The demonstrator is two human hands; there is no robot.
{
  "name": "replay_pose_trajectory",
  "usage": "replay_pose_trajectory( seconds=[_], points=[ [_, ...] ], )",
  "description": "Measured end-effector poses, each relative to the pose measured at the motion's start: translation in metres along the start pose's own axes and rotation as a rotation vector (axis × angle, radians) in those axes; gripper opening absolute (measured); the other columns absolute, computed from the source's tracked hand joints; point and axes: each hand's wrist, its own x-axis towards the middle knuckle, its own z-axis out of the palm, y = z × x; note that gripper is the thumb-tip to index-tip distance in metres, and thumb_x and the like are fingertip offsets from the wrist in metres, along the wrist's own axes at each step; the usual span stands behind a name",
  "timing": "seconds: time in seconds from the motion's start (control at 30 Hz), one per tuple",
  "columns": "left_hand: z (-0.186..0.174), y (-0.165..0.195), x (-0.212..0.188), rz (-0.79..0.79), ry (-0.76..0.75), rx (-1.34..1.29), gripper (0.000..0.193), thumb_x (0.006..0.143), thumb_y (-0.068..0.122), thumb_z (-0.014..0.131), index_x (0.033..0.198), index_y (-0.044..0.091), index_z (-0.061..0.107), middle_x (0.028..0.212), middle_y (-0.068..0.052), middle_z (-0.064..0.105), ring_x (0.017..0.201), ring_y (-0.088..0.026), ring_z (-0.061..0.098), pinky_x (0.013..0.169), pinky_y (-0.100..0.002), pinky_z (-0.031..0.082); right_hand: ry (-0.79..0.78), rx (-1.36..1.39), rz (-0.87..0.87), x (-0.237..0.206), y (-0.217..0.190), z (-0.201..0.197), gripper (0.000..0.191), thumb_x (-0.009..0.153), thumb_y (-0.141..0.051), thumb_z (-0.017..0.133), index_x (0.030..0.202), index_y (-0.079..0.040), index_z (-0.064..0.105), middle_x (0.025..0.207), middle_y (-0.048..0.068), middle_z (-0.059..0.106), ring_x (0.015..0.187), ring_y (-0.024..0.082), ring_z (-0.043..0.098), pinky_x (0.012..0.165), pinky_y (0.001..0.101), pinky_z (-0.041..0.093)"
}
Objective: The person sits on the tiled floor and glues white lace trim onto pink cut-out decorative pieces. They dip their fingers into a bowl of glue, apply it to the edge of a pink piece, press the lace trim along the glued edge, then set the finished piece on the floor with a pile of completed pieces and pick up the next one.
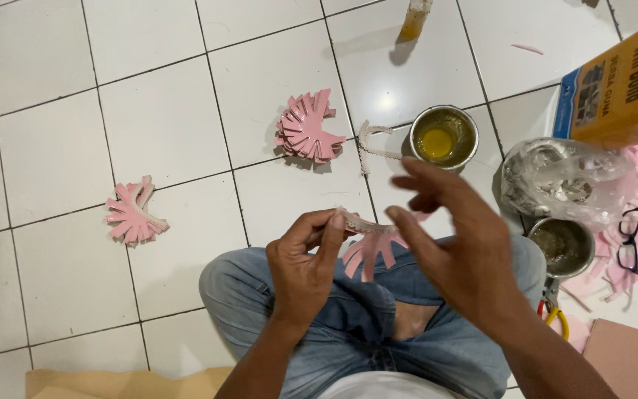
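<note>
While the left hand (306,258) pinches a pink fringed cutout (373,247) with a lacy white strip along its top, above the lap, the right hand (458,244) hovers just beside it — fingers spread, holding nothing. Beyond, on the white tile floor (164,125), sit a stack of pink cutouts (306,129) and a tin of yellow glue (443,137).
</note>
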Motion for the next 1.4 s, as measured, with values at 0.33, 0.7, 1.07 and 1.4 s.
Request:
replay_pose_trajectory(
  seconds=[0.33,0.7,1.07,1.4],
  points=[
    [-0.022,0.007,-0.007,-0.055,0.004,-0.283,0.02,0.103,0.009,0.064,0.11,-0.008,0.07,0.095,-0.017,0.078,0.084,-0.018,0.076,0.08,-0.034,0.066,0.11,0.826,0.329,-0.06,0.091,0.003,0.049,0.104,-0.026,0.063,0.139,0.008,0.057,0.126,0.022,0.067,0.116,0.025,0.067,0.104,0.0369,0.054],
    [-0.023,0.016,-0.011,-0.014,-0.021,-0.311,0.021,0.105,0.011,0.062,0.112,-0.009,0.067,0.101,-0.021,0.078,0.091,-0.022,0.078,0.084,-0.038,0.067,-0.057,0.906,0.315,-0.057,0.061,-0.003,0.078,0.086,-0.001,0.077,0.154,0.006,0.039,0.111,0.02,0.072,0.103,0.024,0.072,0.091,0.0377,0.061],
    [-0.025,0.029,-0.015,-0.085,-0.135,-0.247,0.03,0.096,0.009,0.073,0.121,-0.006,0.067,0.111,-0.017,0.078,0.101,-0.018,0.075,0.091,-0.033,0.063,0.102,0.845,0.323,-0.061,0.053,0.003,0.077,0.088,0.01,0.069,0.158,0.006,0.036,0.105,0.019,0.074,0.098,0.023,0.075,0.088,0.0387,0.065],
    [-0.023,0.025,-0.014,-0.135,-0.126,-0.274,0.022,0.098,0.011,0.071,0.113,-0.005,0.072,0.104,-0.014,0.08,0.096,-0.014,0.076,0.089,-0.031,0.063,0.1,0.779,0.351,-0.063,0.051,0.004,0.077,0.086,0.01,0.07,0.156,0.006,0.037,0.105,0.019,0.074,0.098,0.023,0.075,0.086,0.0367,0.065]
  ],
)
